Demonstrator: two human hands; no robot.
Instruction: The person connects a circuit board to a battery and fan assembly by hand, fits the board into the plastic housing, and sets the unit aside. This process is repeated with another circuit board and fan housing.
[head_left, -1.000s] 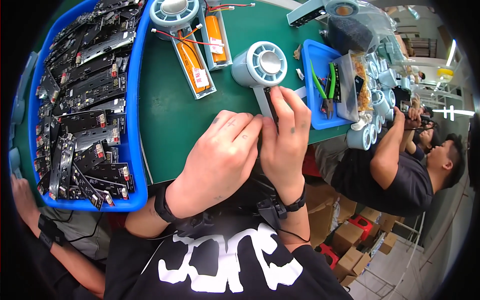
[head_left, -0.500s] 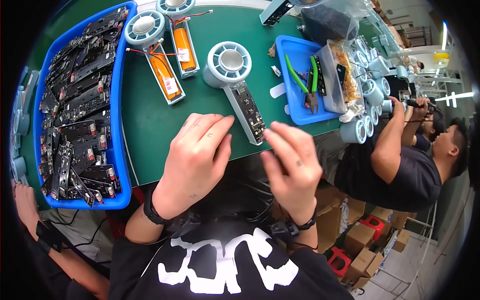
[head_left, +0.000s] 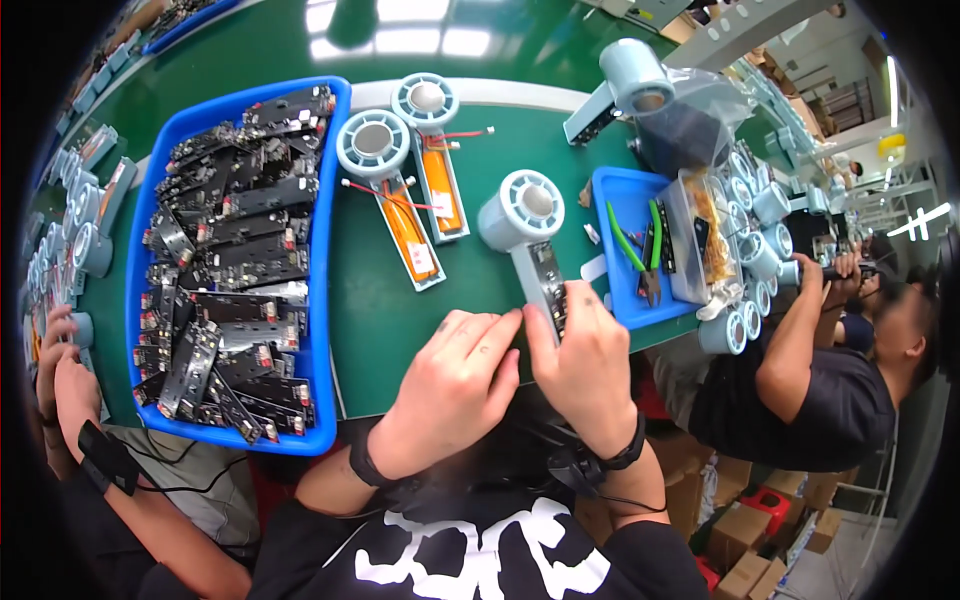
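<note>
A light blue handheld fan (head_left: pixel 508 222) lies in front of me, its round head away from me and a black circuit board (head_left: pixel 546 272) set along its handle. My right hand (head_left: pixel 585 375) is closed round the lower end of the handle, thumb on the left side and fingers over the right, hiding that end. Just left of it, my left hand (head_left: pixel 450 385) has bent fingers with a gap between thumb and forefinger; nothing shows in it. Its fingertips come close to the handle; whether they touch it I cannot tell.
At left, a large blue tray (head_left: pixel 325 215) holds many circuit boards. Two fans with orange batteries (head_left: pixel 405 235) and loose wires lie beside it. Right of my hands, a small blue tray (head_left: pixel 603 205) holds green-handled cutters (head_left: pixel 652 245), near a clear box (head_left: pixel 690 270). Co-workers sit on both sides.
My right hand has closed on the fan's handle end, where before it was beside it with fingers apart. My left hand has come nearer the handle. The whole view has shifted.
</note>
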